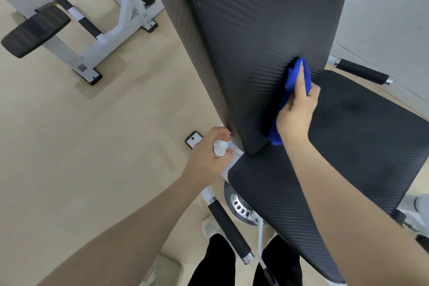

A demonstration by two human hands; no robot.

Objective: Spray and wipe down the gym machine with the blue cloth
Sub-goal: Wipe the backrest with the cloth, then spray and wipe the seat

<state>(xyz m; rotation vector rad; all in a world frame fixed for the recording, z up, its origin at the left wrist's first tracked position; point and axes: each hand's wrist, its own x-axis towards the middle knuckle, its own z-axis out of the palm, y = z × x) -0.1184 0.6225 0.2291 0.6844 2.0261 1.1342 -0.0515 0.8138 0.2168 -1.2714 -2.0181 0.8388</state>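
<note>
The gym machine has a tall black back pad (pixel 255 30) and a black seat pad (pixel 348 146) below it. My right hand (pixel 297 111) presses the blue cloth (pixel 294 76) flat against the lower part of the back pad, fingers stretched upward over it. A tail of the cloth hangs below my wrist. My left hand (pixel 206 158) grips a small white spray bottle (pixel 220 147) beside the pad's lower left corner, its nozzle end up near my thumb.
Black foam handles stick out at the seat's front (pixel 229 230) and far right (pixel 362 72). A second white-framed machine (pixel 76 25) with a black foot plate stands on the beige floor at upper left. My legs and shoes show at the bottom.
</note>
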